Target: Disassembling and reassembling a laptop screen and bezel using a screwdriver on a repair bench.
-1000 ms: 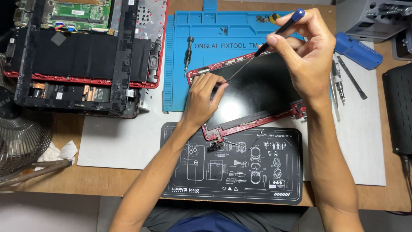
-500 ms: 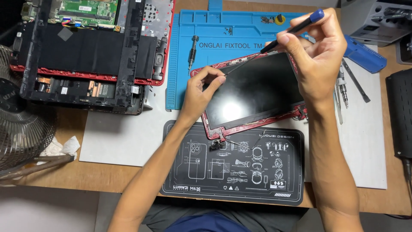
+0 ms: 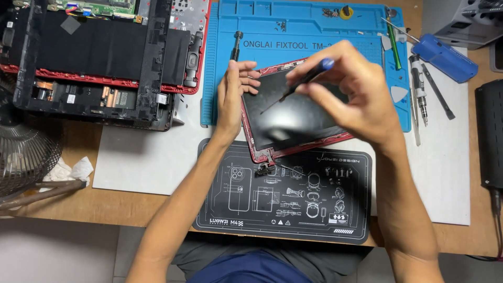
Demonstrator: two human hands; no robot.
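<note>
The red-framed laptop screen panel [image 3: 293, 112], thin and probably fragile, lay across the blue mat [image 3: 314, 31] and black mat [image 3: 293, 209], the left hand [image 3: 233, 97] pinching its edge, the right hand [image 3: 348, 94] gripping a screwdriver [image 3: 301, 81].

Your red-framed laptop screen panel with the glossy black glass [image 3: 293, 118] lies flat and face up, rotated slightly so its long edges run at a slant. Its upper part rests on the blue silicone repair mat [image 3: 272, 31]; its lower left corner overlaps the black printed work mat [image 3: 283, 209]. The red frame shows along the left edge and the bottom edge, with a small metal hinge piece at the lower left corner. The glass reflects a soft pale glare near the centre. Your thin precision screwdriver with the black shaft and blue cap [image 3: 301, 83] sits tilted above the glass, tip pointing down-left, cap up-right.
</note>
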